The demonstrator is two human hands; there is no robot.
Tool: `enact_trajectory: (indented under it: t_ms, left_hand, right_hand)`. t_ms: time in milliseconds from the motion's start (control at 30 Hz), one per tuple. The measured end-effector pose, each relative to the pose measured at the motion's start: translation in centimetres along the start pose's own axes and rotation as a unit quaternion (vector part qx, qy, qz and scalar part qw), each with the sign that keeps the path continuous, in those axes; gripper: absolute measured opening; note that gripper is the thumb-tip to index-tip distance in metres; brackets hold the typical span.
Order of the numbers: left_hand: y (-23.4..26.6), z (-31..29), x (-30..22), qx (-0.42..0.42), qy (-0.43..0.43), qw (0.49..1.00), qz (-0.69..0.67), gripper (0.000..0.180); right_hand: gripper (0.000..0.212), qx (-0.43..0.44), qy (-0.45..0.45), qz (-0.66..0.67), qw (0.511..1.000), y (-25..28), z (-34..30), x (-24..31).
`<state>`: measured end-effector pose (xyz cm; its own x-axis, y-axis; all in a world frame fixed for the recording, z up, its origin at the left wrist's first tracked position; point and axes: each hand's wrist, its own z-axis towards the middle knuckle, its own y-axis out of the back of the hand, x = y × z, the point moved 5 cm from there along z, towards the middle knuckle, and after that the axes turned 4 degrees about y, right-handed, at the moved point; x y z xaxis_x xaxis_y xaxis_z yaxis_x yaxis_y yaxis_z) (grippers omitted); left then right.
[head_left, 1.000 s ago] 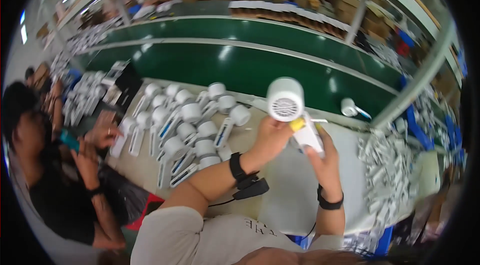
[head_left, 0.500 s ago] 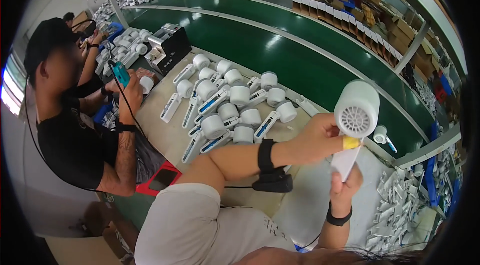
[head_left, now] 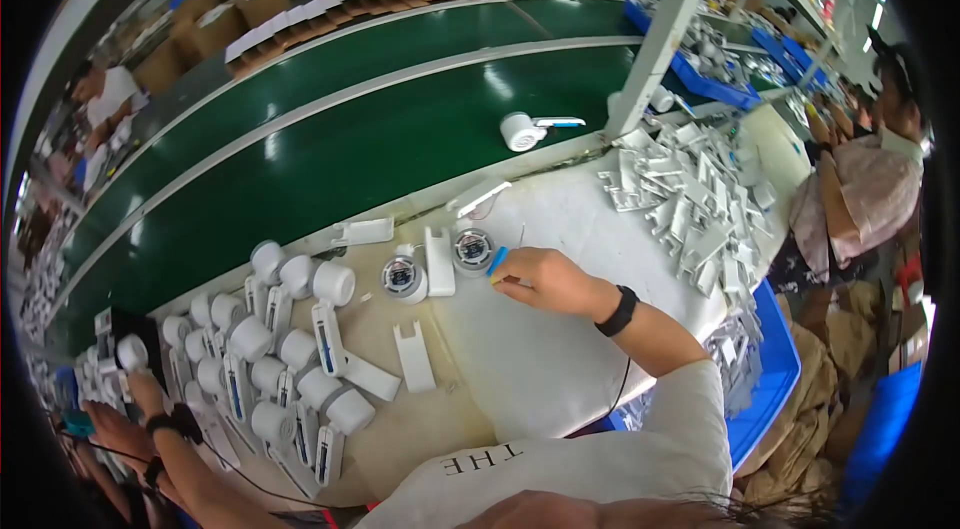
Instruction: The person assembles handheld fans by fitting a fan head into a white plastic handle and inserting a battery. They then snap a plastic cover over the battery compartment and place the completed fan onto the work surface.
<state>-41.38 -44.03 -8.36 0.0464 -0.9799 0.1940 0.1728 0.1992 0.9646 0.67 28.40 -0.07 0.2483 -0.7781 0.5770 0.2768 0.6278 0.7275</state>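
Observation:
Far to the left, my left hand reaches beyond the pile and closes around a white handheld fan; the fan's lower part is hidden. My right hand is pinched near the middle of the table, a narrow blue piece at its fingertips, with yellow on one of them. Right beside those fingers stands an opened fan head, its circuit board facing up. A second opened fan head sits to its left. Between them lies a white handle shell.
Several finished-looking white fans crowd the left tabletop. Loose white handle parts heap up at right, above a blue bin. One fan rests on the green conveyor. A co-worker's hand with a teal tool is close to my left hand.
My view has swung right. My hands, together on one fan before, are now apart: the left far left with a fan, the right beside an opened fan head.

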Motion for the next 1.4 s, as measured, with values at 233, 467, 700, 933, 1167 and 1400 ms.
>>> enact_trajectory:
  t_ms: [233, 467, 700, 933, 1167, 1400]
  left_hand:
    - [-5.1, 2.9, 2.2, -0.085, -0.144, 0.955, 0.243, 0.034]
    - [17.2, -7.2, -16.6, -0.335, -0.094, 0.917, -0.194, 0.054]
    - [22.5, -16.5, -34.8, 0.095, -0.318, 0.743, -0.581, 0.022]
    - [24.9, -27.3, -51.4, 0.647, -0.254, 0.377, -0.612, 0.040]
    - [26.2, -31.1, -53.7, 0.583, -0.190, 0.207, -0.762, 0.044]
    - [27.3, -32.6, -52.6, 0.580, -0.243, 0.390, -0.673, 0.032]
  right_hand:
    - [0.017, -0.170, -0.082, -0.193, 0.963, 5.2, 3.9, -11.1]
    - [0.047, 0.010, -0.299, -0.434, 0.850, 7.6, 7.5, -22.7]
    - [0.033, -0.073, -0.307, -0.140, 0.939, 7.5, 10.5, -19.4]
    - [0.028, -0.016, -0.315, 0.588, 0.744, 1.5, 8.3, -5.4]
    - [0.027, -0.007, -0.281, 0.492, 0.824, -0.5, 3.0, 5.4]
    - [0.022, 0.017, -0.253, 0.245, 0.936, -1.6, -0.3, 5.5]
